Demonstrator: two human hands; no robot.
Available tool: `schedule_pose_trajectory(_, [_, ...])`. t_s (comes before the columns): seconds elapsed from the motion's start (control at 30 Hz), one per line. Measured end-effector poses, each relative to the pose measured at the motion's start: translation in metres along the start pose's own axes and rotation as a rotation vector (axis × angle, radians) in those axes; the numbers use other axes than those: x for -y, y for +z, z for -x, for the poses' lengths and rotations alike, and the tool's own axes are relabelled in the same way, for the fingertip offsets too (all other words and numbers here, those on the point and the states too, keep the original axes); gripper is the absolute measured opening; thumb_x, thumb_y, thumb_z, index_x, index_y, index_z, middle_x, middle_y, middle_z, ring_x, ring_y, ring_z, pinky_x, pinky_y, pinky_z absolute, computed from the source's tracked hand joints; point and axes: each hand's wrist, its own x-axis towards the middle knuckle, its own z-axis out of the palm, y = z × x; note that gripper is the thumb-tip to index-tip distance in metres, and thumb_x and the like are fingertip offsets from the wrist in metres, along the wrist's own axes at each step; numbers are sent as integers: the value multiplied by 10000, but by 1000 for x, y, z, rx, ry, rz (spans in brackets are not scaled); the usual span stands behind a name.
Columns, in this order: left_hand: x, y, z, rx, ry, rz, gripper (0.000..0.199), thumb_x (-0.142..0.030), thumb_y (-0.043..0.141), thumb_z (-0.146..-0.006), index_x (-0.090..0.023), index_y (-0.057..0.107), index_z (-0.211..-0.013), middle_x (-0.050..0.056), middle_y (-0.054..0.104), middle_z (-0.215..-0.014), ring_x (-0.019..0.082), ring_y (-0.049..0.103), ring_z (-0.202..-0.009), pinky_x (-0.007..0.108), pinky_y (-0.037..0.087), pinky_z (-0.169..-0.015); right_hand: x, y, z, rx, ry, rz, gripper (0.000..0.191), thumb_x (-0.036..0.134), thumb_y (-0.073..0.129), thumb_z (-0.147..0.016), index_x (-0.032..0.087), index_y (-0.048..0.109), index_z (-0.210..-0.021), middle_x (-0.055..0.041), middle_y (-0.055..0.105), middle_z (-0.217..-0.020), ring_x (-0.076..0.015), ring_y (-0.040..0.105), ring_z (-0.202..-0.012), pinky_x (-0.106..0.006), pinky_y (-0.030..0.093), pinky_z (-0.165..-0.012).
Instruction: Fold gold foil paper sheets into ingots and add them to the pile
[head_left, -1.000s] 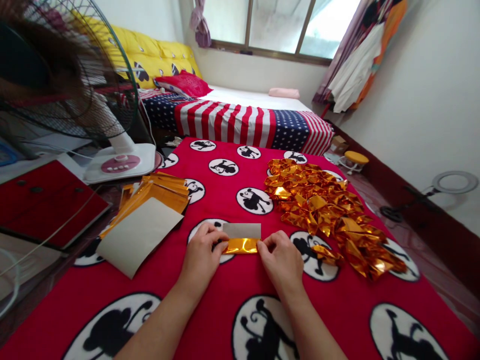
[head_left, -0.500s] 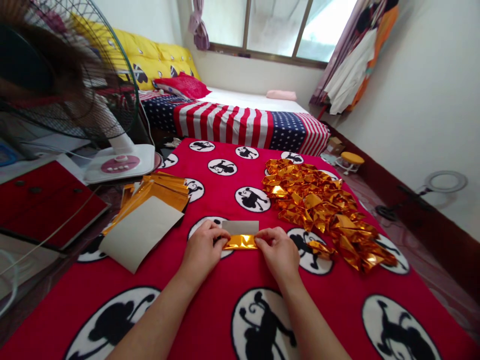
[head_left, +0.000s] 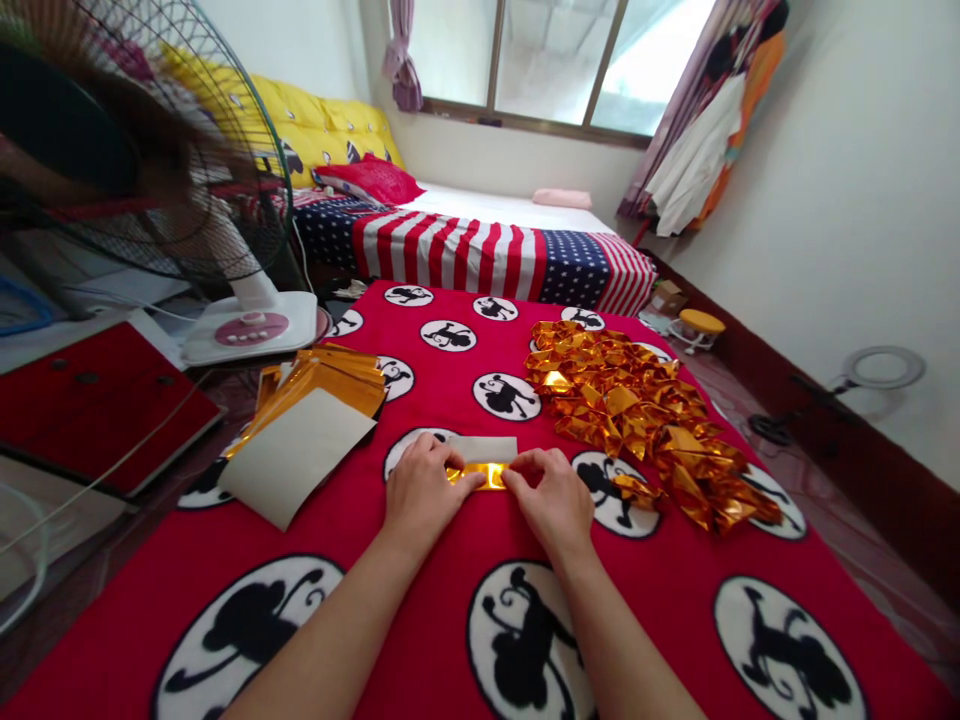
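Note:
A small sheet of paper (head_left: 489,448), grey on one face and shiny gold along its folded near edge, lies on the red cloth (head_left: 420,640). My left hand (head_left: 426,490) pinches the left end of the gold fold, its thumb lying over the strip. At the right end, my right hand (head_left: 551,497) grips the same fold between thumb and fingers. To the left is a stack of gold sheets (head_left: 341,380) with a grey-backed sheet (head_left: 300,455) on top. Many folded gold pieces (head_left: 630,400) are heaped on the right.
A running fan (head_left: 255,325) stands at the left, beside a red panel (head_left: 97,405). Behind the cloth is a bed (head_left: 480,250). At the right are a yellow stool (head_left: 702,321) and a ring-shaped stand (head_left: 885,368).
My left thumb has moved right over the gold strip, and the fingers of my right hand have shifted slightly at its right end. The view has shifted a little.

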Motion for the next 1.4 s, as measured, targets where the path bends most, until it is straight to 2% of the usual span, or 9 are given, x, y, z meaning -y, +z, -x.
schedule_pose_trajectory(0.17, [1, 1, 1, 2, 0, -18, 246, -447, 774, -695, -218, 707, -757, 48, 612, -871, 229, 602, -860, 332, 471, -742, -3, 0, 1, -13, 2, -56, 176, 385, 688, -756, 278, 685, -896, 35, 646, -871, -159, 622, -789, -265, 350, -632])
schedule_pose_trajectory(0.63, [-1, 1, 2, 24, -30, -15, 235, -432, 743, -740, -205, 714, -793, 42, 613, -899, 226, 598, -902, 348, 478, -813, -5, 3, 1, -59, 48, -110, 252, 412, 740, -699, 251, 633, -860, 43, 677, -848, -167, 631, -773, -271, 372, -642])
schedule_pose_trajectory(0.87, [0, 1, 2, 20, -28, -7, 237, -423, 748, -735, -196, 711, -792, 43, 616, -904, 225, 598, -899, 353, 481, -825, -10, 5, -1, -39, 22, -123, 140, 381, 624, -813, 255, 684, -804, 28, 665, -831, -156, 619, -733, -274, 385, -647])
schedule_pose_trajectory(1.03, [0, 2, 2, 18, -24, 1, 242, -427, 744, -740, -195, 705, -794, 49, 622, -914, 226, 597, -908, 350, 480, -824, -10, 5, 0, -66, 18, -112, 105, 348, 659, -792, 253, 676, -833, 34, 653, -828, -151, 612, -731, -263, 374, -628])
schedule_pose_trajectory(1.13, [1, 3, 2, 11, -22, 9, 236, -418, 748, -736, -193, 706, -789, 52, 620, -911, 228, 596, -903, 353, 481, -819, -9, 7, 2, -85, -34, -96, 91, 329, 663, -803, 262, 681, -861, 35, 640, -840, -141, 595, -716, -256, 359, -614])
schedule_pose_trajectory(1.3, [6, 3, 1, 15, 0, 40, 118, -310, 711, -784, -192, 704, -783, 51, 616, -895, 216, 600, -888, 345, 480, -812, -7, 6, 5, -44, -99, -41, 111, 302, 611, -868, 310, 721, -860, 39, 641, -869, -139, 606, -762, -258, 340, -617])
schedule_pose_trajectory(1.4, [10, 3, 1, 18, 13, 63, 74, -245, 671, -814, -186, 700, -782, 50, 612, -882, 204, 602, -871, 336, 479, -807, -2, 5, 4, -47, -85, 36, 148, 371, 584, -898, 317, 719, -870, 32, 641, -877, -151, 611, -769, -271, 332, -614])
